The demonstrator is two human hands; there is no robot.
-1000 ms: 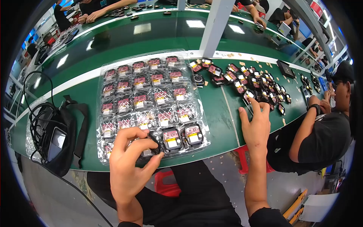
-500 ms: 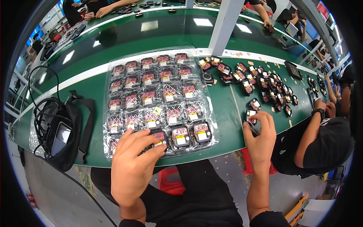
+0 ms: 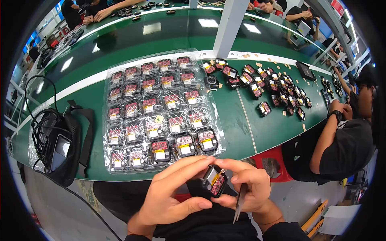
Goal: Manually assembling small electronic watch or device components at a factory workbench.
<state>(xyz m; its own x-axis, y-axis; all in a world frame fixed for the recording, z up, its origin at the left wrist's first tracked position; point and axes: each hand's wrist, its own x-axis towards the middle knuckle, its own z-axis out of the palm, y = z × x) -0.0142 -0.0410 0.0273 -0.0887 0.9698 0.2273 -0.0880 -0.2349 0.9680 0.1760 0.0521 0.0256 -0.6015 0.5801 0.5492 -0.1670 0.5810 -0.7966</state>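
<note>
Over my lap, between my two hands, is an open smartwatch case (image 3: pixel 217 185) with a red circuit board and yellow tape, tilted toward me. My left hand (image 3: pixel 173 197) curls round its left side, fingers above and thumb below. From the other side my right hand (image 3: pixel 253 182) holds it by its edge, with metal tweezers (image 3: pixel 240 203) pointing down from the same hand. Just beyond lies a clear plastic tray (image 3: pixel 220 140) with rows of similar cases. Three in its front row, including one black case (image 3: pixel 161 150), sit uncovered on top; plastic covers the others.
Loose watch cases (image 3: pixel 277 86) lie heaped at the right of the green table (image 3: pixel 237 138), with a black box (image 3: pixel 305 71) behind. A black bag (image 3: pixel 64 140) with cables is at left. A grey post (image 3: pixel 229 32) rises beyond the tray. A co-worker (image 3: pixel 341 148) sits at right.
My right hand has brought a watch case from the near side of the loose heap to above my lap. My left hand has left the tray's front row and joined it there.
</note>
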